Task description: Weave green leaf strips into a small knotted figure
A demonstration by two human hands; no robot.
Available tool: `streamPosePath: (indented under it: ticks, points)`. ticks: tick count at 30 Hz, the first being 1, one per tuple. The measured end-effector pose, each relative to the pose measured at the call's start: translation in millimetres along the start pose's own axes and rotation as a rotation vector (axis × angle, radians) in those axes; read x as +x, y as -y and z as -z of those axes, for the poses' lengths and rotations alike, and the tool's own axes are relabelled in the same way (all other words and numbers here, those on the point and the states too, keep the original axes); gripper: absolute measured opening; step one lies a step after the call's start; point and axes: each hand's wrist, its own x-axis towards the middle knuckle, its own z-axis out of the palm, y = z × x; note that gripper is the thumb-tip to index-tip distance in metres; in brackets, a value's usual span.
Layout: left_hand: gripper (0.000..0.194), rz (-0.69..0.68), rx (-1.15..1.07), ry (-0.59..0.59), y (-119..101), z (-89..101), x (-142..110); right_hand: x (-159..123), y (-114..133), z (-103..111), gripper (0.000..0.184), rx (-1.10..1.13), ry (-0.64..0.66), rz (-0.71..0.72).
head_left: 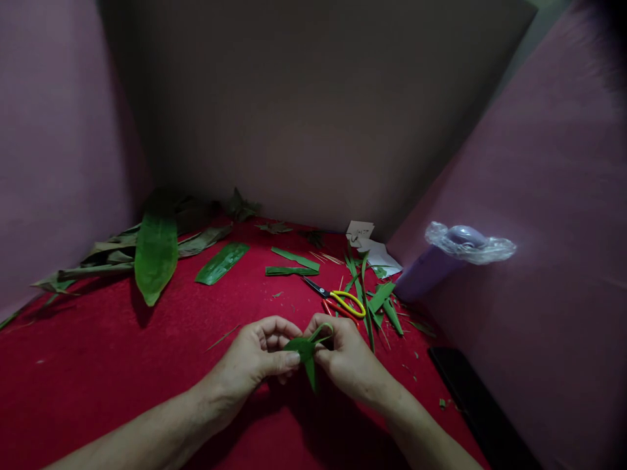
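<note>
My left hand and my right hand meet low in the middle of the head view, just above the red cloth. Both pinch a small folded green leaf piece; a thin strip of it loops up over my right fingers and a pointed end hangs down between the hands. Fingers of both hands are curled closed around it. Scissors with yellow and red handles lie on the cloth just beyond my right hand.
A large green leaf and dried leaves lie at the back left. Cut leaf strips and trimmings are scattered behind the scissors. White paper scraps and a purple object wrapped in plastic stand at the right. Walls enclose three sides.
</note>
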Motion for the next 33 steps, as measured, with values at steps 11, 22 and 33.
streamPosePath:
  ticks: [11, 22, 33]
  points:
    - [0.025, 0.05, -0.013, -0.01, -6, -1.1, -4, -8, 8, 0, 0.016, -0.355, -0.066, 0.177]
    - [0.029, -0.016, -0.007, -0.012, -7, -3.7, -4, -10, 7, -1, 0.014, -0.34, -0.069, 0.191]
    - [0.021, -0.044, 0.004, 0.017, -6, -3.9, -2, -4, 0, 0, 0.016, -0.198, -0.025, 0.073]
